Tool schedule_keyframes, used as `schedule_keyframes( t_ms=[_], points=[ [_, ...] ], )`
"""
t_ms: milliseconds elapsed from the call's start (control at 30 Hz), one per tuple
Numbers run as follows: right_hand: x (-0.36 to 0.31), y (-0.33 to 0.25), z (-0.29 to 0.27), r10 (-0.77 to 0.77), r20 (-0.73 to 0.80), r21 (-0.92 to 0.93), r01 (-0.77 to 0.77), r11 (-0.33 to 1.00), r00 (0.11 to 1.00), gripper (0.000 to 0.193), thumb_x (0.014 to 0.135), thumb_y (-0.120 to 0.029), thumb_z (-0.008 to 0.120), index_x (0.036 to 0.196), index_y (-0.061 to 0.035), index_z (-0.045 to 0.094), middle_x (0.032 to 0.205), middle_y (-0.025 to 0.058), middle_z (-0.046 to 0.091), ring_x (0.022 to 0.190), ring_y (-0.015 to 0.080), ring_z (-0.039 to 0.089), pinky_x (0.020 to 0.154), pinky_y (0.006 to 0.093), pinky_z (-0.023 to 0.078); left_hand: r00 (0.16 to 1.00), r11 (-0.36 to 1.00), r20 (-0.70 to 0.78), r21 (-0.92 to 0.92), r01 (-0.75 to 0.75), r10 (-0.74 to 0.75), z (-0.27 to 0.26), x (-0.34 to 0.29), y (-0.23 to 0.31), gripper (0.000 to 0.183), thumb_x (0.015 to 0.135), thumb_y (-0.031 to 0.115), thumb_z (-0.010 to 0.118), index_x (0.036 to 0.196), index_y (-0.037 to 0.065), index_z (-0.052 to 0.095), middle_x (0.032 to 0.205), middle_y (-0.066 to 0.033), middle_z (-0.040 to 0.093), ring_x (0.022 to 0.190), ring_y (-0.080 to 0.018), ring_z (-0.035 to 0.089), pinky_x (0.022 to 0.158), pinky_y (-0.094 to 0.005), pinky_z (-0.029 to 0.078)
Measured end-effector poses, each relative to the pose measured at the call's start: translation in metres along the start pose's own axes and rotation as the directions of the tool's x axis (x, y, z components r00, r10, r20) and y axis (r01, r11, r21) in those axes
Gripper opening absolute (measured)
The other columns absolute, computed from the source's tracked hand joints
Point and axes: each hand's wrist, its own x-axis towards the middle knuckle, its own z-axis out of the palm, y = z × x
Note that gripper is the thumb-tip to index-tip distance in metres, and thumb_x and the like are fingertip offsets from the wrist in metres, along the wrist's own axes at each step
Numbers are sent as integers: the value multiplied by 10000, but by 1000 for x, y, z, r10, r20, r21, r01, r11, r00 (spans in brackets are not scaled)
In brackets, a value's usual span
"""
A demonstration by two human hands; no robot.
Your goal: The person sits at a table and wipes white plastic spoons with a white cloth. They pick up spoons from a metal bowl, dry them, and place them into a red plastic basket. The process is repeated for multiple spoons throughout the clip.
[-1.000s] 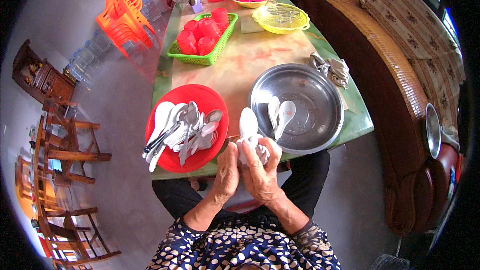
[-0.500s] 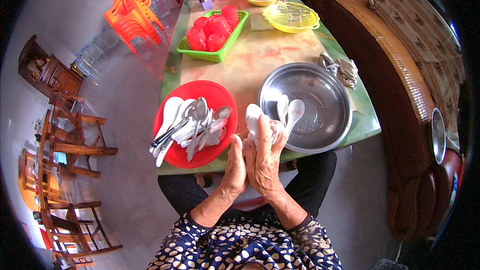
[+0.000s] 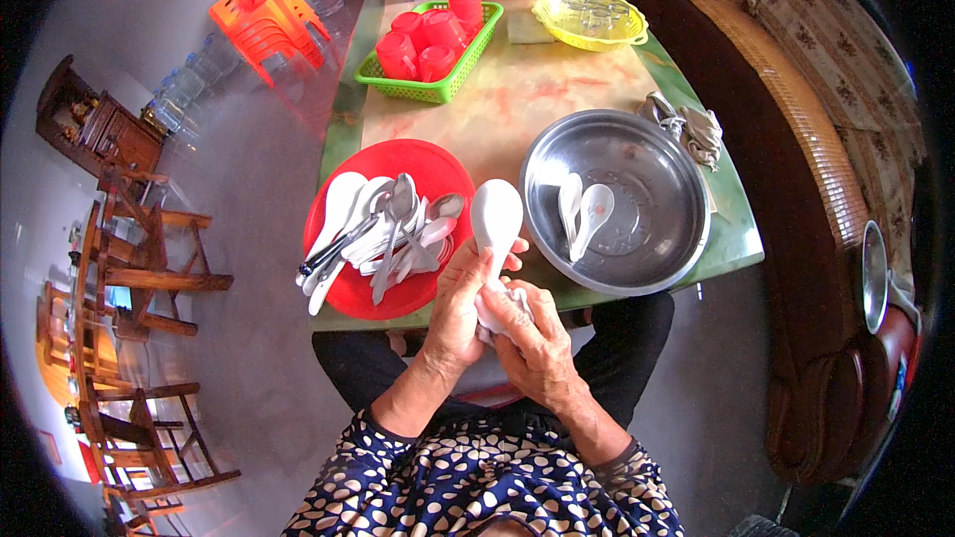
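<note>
Steel basin [image 3: 662, 214]; two spoons [image 3: 596, 205] inside

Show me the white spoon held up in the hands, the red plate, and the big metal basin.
White spoon [image 3: 497, 211]: head view, on the bowl of the spoon.
Red plate [image 3: 430, 165]: head view, on its bare upper surface.
Metal basin [image 3: 652, 224]: head view, on its bare inside.

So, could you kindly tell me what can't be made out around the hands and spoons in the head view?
In the head view:
- The handle end of the white spoon: hidden by the left hand and right hand.
- Most of the white cloth: covered by fingers.
- The pile's lower pieces on the red plate: under upper spoons.
- The reddish mark on a basin spoon: too small.
</note>
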Motion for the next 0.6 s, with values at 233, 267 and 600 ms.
schedule_keyframes(
  t_ms=[233,267,600],
  points=[
    [10,-2,-30,170,-122,179,-147,973,978,519,621,90,670,1114,-19,547,1095,180,563,982,311,580,826,356,475,994,950,58,294,-102,89,-18,-3,-2,284,926,256,545,1098,30,560,819,13,552,706,-37,463,587,-175,381],
    [15,-1,-32,104,-181,112,-84,990,978,524,615,81,686,1109,-15,540,1094,181,563,986,317,579,829,359,474,994,938,111,344,-46,8,-26,-3,-2,310,927,235,543,1155,25,539,899,13,575,735,-38,488,614,-172,390],
    [50,8,-22,-105,-227,-296,34,955,968,454,653,-23,660,1096,-72,575,1077,180,499,959,351,474,839,427,402,939,828,324,490,-272,117,-28,-18,-17,228,905,121,558,1087,-17,559,1094,-58,508,793,-78,514,705,-216,437]
  ],
)
